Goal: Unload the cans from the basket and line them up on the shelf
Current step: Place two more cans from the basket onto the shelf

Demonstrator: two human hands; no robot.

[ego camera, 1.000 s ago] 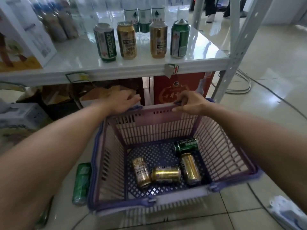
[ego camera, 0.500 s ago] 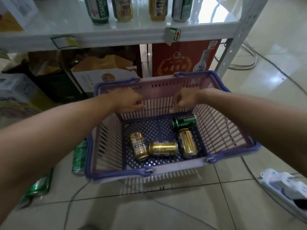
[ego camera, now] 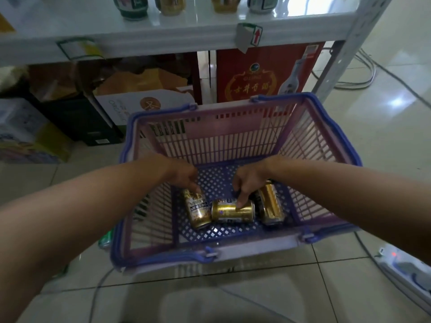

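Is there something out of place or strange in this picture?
Yes. A green can lies on the floor just outside the basket's left wall, not inside with the gold cans. It is mostly hidden, so damage cannot be judged.

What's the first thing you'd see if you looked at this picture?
Probably the purple basket on the tiled floor, with both arms reaching into it. Three gold cans lie on its bottom: the left hand touches the left can, and the right hand reaches onto the middle can. More cans stand on the white shelf above.
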